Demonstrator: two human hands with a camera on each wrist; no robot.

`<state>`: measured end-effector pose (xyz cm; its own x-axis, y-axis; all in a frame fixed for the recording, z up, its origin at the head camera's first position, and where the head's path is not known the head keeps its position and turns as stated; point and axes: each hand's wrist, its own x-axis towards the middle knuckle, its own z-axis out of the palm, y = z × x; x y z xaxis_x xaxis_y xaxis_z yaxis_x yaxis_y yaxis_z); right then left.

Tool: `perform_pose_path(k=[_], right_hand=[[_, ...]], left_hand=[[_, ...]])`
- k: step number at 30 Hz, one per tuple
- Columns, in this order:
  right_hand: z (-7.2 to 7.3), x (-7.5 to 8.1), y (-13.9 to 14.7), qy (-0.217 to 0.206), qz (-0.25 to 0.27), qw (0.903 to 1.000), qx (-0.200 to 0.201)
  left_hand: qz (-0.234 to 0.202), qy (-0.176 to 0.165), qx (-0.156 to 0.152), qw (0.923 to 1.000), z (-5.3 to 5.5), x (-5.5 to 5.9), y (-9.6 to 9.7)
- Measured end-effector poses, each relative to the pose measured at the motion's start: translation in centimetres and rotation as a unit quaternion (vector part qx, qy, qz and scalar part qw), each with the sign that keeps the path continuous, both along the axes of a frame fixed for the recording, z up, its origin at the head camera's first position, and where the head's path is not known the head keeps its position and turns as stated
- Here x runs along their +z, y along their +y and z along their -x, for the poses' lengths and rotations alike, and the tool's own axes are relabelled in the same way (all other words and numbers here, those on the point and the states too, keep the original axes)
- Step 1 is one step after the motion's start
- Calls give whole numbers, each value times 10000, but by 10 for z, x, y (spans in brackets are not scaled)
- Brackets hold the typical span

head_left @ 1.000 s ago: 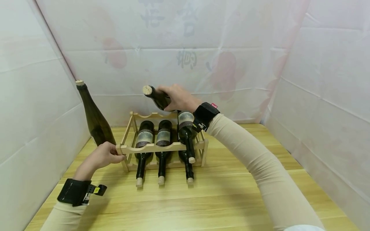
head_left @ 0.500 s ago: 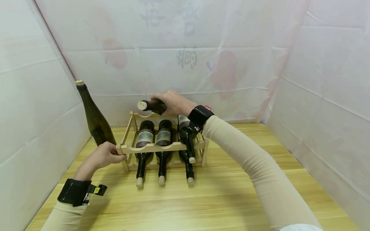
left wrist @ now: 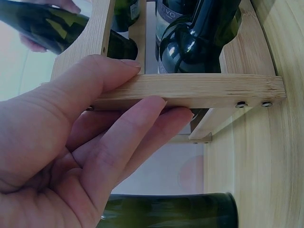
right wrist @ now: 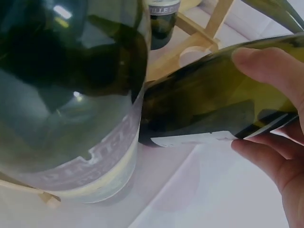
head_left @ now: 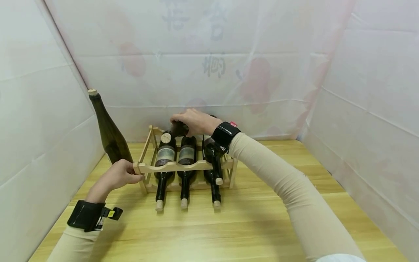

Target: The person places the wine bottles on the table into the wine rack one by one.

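My right hand (head_left: 196, 122) grips a dark green wine bottle (head_left: 179, 129) above the back of a wooden wine rack (head_left: 175, 167). Its cork (head_left: 166, 137) points forward and down; in the right wrist view, the bottle's base end (right wrist: 156, 111) is close to a large labelled bottle (right wrist: 71, 95), and I cannot tell if they touch. My left hand (head_left: 119, 176) pinches the rack's front left post, thumb on one side and fingers on the other in the left wrist view. Three bottles lie low in the rack, including a left one (head_left: 165, 156) and a middle one (head_left: 187, 156). Another bottle (head_left: 216, 160) lies on the upper tier at right.
A tall corked bottle (head_left: 110, 134) stands left of the rack, close beside my left hand. White cloth walls (head_left: 262, 47) enclose the back and sides of the wood-grain table (head_left: 209, 233). Corked necks stick out past the rack's front.
My right hand has come down with the bottle; its cork end dropped from above the rack to just over the left bottle. My left hand keeps its hold on the rack.
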<state>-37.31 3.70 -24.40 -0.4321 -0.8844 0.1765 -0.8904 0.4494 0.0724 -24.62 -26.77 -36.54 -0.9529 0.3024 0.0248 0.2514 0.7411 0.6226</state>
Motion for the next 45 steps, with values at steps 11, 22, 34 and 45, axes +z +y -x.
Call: perform_pose_path(k=[11, 22, 34, 45], right_hand=[[-8, -9, 0, 406, -973, 9944, 22], [-15, -16, -5, 829, -1778, 9806, 27], [-18, -20, -11, 649, -2363, 9695, -44], [-26, -27, -10, 976, -2737, 9568, -27]], left_hand=[[77, -29, 36, 10000, 0, 2, 1], [90, -65, 74, 9999, 0, 3, 2], [105, -130, 137, 9998, -1, 2, 2], [8, -197, 73, 9998, 0, 0, 1]])
